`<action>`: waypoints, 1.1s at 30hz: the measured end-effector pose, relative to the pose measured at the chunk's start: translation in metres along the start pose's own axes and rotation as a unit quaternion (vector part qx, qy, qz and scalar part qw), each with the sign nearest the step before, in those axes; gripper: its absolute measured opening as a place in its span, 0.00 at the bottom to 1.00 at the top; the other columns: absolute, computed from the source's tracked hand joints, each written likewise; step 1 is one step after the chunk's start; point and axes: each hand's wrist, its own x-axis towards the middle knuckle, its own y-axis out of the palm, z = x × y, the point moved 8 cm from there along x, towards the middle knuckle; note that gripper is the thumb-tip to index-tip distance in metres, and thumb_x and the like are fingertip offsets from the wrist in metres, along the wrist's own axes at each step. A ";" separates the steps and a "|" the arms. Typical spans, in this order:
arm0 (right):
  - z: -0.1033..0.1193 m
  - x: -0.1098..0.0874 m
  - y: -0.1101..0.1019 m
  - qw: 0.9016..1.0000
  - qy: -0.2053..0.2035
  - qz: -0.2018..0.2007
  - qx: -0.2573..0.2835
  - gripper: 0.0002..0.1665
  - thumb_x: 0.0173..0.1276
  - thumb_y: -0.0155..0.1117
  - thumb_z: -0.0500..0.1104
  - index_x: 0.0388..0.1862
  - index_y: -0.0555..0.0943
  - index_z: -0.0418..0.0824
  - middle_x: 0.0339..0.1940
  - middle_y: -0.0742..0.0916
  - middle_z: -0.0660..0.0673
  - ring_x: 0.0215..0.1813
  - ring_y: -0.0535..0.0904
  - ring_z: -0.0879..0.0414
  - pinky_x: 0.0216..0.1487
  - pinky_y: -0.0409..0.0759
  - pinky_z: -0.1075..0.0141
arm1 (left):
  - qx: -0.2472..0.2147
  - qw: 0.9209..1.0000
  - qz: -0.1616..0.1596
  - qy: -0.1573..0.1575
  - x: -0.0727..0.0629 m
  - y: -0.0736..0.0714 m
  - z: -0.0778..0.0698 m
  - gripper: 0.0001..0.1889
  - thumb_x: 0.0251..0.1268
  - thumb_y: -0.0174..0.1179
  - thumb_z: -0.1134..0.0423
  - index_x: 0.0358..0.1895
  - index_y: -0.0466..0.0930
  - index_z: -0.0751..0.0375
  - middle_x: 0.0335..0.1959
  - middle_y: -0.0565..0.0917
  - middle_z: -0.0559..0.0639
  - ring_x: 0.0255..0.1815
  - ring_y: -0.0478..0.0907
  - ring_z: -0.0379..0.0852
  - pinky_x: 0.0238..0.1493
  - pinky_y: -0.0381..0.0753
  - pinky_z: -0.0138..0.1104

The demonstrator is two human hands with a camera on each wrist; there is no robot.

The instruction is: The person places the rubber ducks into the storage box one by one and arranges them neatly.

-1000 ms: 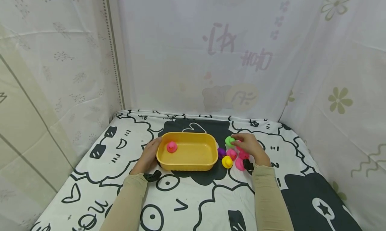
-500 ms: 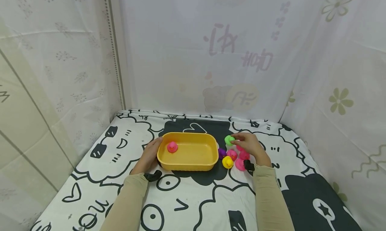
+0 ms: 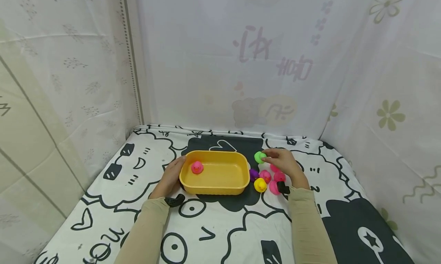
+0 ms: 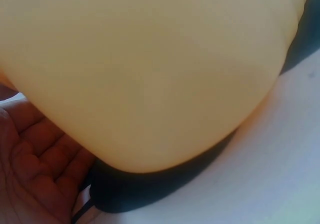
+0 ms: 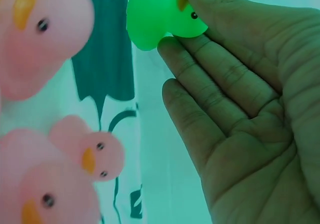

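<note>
My right hand (image 3: 284,164) pinches a green rubber duck (image 3: 259,157) by its head between thumb and fingers, above the cloth and right of the yellow basin (image 3: 215,192). In the right wrist view the green duck (image 5: 150,16) shows at the fingertips, the other fingers stretched out below. My left hand (image 3: 170,176) holds the basin's left end; in the left wrist view the basin wall (image 4: 150,84) hides part of its fingers. One pink rubber duck (image 3: 197,167) sits inside the basin at the left.
Beside the basin's right end lie a purple duck (image 3: 253,175), a yellow duck (image 3: 260,185) and several pink ducks (image 3: 279,177), close under my right hand. A black-and-white printed cloth (image 3: 213,222) covers the surface. Patterned curtains (image 3: 206,64) stand behind and on both sides.
My right hand has shifted slightly up and left in the head view, carrying the green duck with it away from the group. The left hand and the basin stay nearly in place.
</note>
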 end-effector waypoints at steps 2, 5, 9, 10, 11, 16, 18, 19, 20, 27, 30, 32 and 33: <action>0.006 0.001 0.000 1.000 -0.004 0.006 0.013 0.26 0.66 0.72 0.56 0.61 0.83 0.51 0.58 0.85 0.44 0.61 0.79 0.43 0.57 0.83 0.50 | 0.000 1.000 0.000 0.000 -0.001 0.000 -0.001 0.40 0.75 0.44 0.32 0.78 0.60 0.57 0.78 0.62 0.55 0.76 0.61 0.54 0.76 0.61 0.46; 0.017 0.003 0.000 1.000 -0.013 0.010 0.026 0.26 0.66 0.71 0.57 0.61 0.83 0.51 0.57 0.86 0.45 0.61 0.80 0.43 0.59 0.82 0.49 | 0.000 1.000 -0.001 0.000 -0.001 0.000 -0.002 0.41 0.74 0.44 0.32 0.78 0.60 0.57 0.77 0.64 0.55 0.74 0.63 0.54 0.75 0.62 0.46; 0.035 0.007 0.003 0.999 -0.032 0.017 0.029 0.25 0.66 0.72 0.56 0.59 0.84 0.49 0.55 0.87 0.45 0.60 0.81 0.44 0.60 0.81 0.48 | -0.002 1.000 0.003 0.001 0.000 0.001 -0.002 0.41 0.74 0.44 0.31 0.78 0.60 0.58 0.77 0.63 0.56 0.75 0.63 0.54 0.75 0.62 0.46; 0.040 0.009 0.005 0.999 -0.038 0.020 0.026 0.25 0.66 0.72 0.56 0.59 0.84 0.49 0.55 0.87 0.45 0.60 0.81 0.45 0.60 0.81 0.48 | -0.003 1.000 0.005 0.000 0.000 0.001 -0.002 0.41 0.74 0.44 0.32 0.78 0.59 0.58 0.77 0.63 0.56 0.75 0.63 0.54 0.75 0.62 0.46; 0.045 0.010 0.007 0.999 -0.044 0.021 0.022 0.24 0.66 0.72 0.56 0.58 0.84 0.49 0.54 0.87 0.46 0.60 0.81 0.45 0.59 0.82 0.48 | -0.005 1.000 0.007 -0.002 0.001 0.002 -0.001 0.41 0.74 0.44 0.32 0.78 0.59 0.58 0.77 0.63 0.56 0.75 0.62 0.54 0.75 0.62 0.46; 0.070 0.019 0.023 0.997 -0.068 0.042 0.021 0.21 0.65 0.73 0.55 0.54 0.86 0.50 0.51 0.88 0.49 0.57 0.83 0.49 0.59 0.82 0.48 | -0.001 1.000 0.003 -0.004 0.000 0.001 -0.001 0.41 0.75 0.43 0.32 0.78 0.59 0.58 0.77 0.63 0.56 0.75 0.63 0.54 0.75 0.62 0.47; 0.079 0.020 0.030 0.995 -0.074 0.057 0.021 0.21 0.65 0.73 0.55 0.54 0.86 0.50 0.51 0.88 0.49 0.57 0.83 0.49 0.60 0.82 0.49 | -0.003 1.000 0.002 -0.007 -0.001 0.001 -0.001 0.40 0.75 0.43 0.33 0.78 0.59 0.58 0.77 0.63 0.56 0.75 0.63 0.55 0.75 0.62 0.47; 0.084 0.021 0.033 0.995 -0.077 0.063 0.019 0.21 0.65 0.73 0.55 0.54 0.86 0.50 0.51 0.88 0.49 0.57 0.83 0.49 0.60 0.81 0.49 | -0.006 1.000 0.001 -0.011 -0.001 0.001 0.000 0.40 0.75 0.44 0.33 0.78 0.59 0.58 0.77 0.63 0.56 0.75 0.63 0.54 0.75 0.63 0.46; 0.088 0.022 0.036 0.994 -0.079 0.068 0.014 0.21 0.65 0.73 0.55 0.54 0.86 0.50 0.51 0.89 0.49 0.56 0.83 0.49 0.60 0.82 0.49 | -0.007 1.000 0.003 -0.012 -0.001 0.002 0.000 0.40 0.75 0.44 0.33 0.78 0.59 0.58 0.77 0.63 0.56 0.75 0.63 0.54 0.75 0.63 0.46; 0.111 0.029 0.057 0.990 -0.103 0.093 -0.008 0.20 0.65 0.74 0.54 0.54 0.87 0.51 0.50 0.89 0.51 0.57 0.83 0.50 0.62 0.80 0.51 | -0.012 1.000 0.009 -0.013 -0.001 0.003 0.000 0.40 0.75 0.44 0.33 0.79 0.59 0.58 0.77 0.64 0.56 0.75 0.64 0.54 0.74 0.64 0.47; 0.121 0.031 0.065 0.987 -0.116 0.107 -0.006 0.20 0.65 0.74 0.54 0.53 0.87 0.50 0.49 0.89 0.52 0.56 0.83 0.51 0.62 0.80 0.52 | -0.013 1.000 0.008 -0.007 0.000 0.002 0.000 0.40 0.75 0.44 0.34 0.78 0.58 0.59 0.77 0.64 0.57 0.75 0.63 0.55 0.75 0.63 0.47; 0.127 0.033 0.071 0.986 -0.124 0.115 -0.007 0.19 0.65 0.74 0.53 0.53 0.88 0.50 0.48 0.89 0.53 0.54 0.83 0.52 0.61 0.81 0.53 | -0.016 1.000 0.007 -0.006 0.000 0.001 0.000 0.40 0.75 0.44 0.33 0.78 0.59 0.59 0.77 0.64 0.57 0.76 0.62 0.54 0.75 0.62 0.47; 0.130 0.033 0.073 0.985 -0.126 0.118 -0.007 0.19 0.65 0.74 0.53 0.52 0.88 0.50 0.48 0.89 0.53 0.53 0.83 0.53 0.60 0.81 0.54 | -0.016 1.000 0.007 -0.003 0.000 0.001 -0.001 0.41 0.75 0.44 0.33 0.78 0.59 0.59 0.77 0.63 0.57 0.76 0.62 0.54 0.75 0.62 0.47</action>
